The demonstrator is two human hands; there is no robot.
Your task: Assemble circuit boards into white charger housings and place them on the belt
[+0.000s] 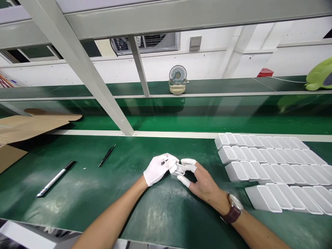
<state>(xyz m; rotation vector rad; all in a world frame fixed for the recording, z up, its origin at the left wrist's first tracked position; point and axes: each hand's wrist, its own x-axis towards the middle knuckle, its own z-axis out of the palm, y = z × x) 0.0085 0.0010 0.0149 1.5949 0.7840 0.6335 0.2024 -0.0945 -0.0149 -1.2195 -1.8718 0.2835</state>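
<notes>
My left hand (159, 168), in a white glove, is closed on a small white plastic box (177, 170) just above the middle of the green table. From the other side my right hand (198, 178), with white finger cots on its fingertips and a watch on the wrist, grips the same box. Part of the box is hidden by the fingers, and its inside is too small to make out. To the right, several rows of similar white boxes (261, 167) lie side by side on the table.
A silver-and-black marker (55, 179) and a black pen (107, 155) lie on the left of the table (103, 200). Brown cardboard (31, 126) is at the far left. A small fan (177, 79) stands on the back shelf, behind a slanted grey post (88, 72).
</notes>
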